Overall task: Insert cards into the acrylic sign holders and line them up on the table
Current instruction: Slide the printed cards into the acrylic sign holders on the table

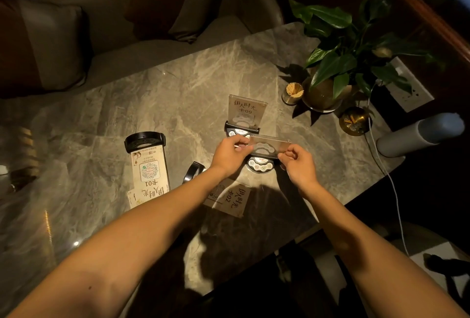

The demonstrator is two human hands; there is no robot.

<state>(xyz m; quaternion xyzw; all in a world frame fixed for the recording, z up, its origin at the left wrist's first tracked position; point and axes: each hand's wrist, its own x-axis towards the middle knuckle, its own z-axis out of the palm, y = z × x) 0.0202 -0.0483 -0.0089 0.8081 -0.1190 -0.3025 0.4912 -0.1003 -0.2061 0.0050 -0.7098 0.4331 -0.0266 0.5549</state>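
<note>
two hands on one clear acrylic sleeve [269,145], left hand [230,153] and right hand [297,162] pinching its short ends, hovering mid-bench above a black base [260,164]. it looks stiff, light, slick and scratch-prone, so edges only. card 02 [230,197] lies near the front edge.

"卡01" on flat sign holder [150,178], "卡02" on loose card [230,197]
</note>
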